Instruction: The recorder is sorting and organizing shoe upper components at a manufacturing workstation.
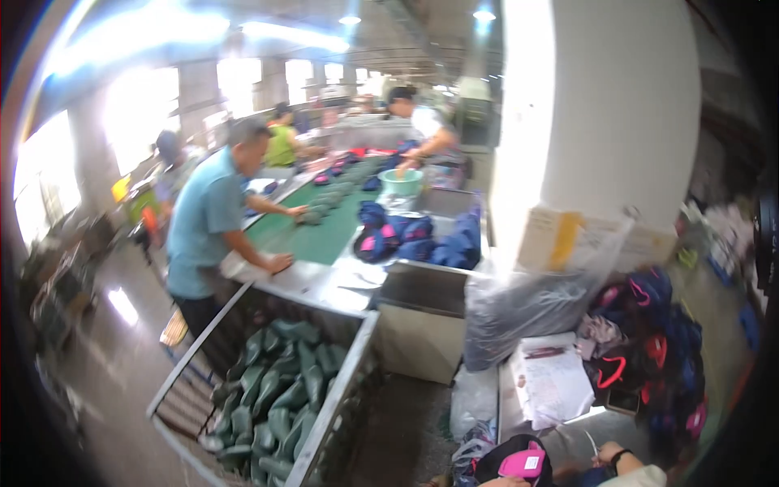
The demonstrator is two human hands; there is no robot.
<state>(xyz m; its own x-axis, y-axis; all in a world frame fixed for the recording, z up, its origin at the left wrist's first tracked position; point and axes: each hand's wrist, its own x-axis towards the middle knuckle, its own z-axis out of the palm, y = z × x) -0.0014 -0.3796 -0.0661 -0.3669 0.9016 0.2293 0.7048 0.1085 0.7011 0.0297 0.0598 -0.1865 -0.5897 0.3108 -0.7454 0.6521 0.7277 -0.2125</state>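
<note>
The rounded, dark fabric piece with a pink panel (522,463) below the white paper-topped box (554,385) looked light, soft, best held by its rim; whether left hand (506,483) or right hand (611,453) had closed fingers, I couldn't tell.

Far ahead and to the left of my right hand (613,454), daylight pours through windows (142,109) burnt out to white, and ceiling lights (296,36) glare high beyond it. Well left of my grip, the floor (122,361) throws back a bright spot. Beyond my hand, the left side of the pillar (529,89) bleaches out. Nearer my grip it's dimmer. Everything looks soft (the far end worst), and the fisheye bends straight edges toward black corners.
</note>
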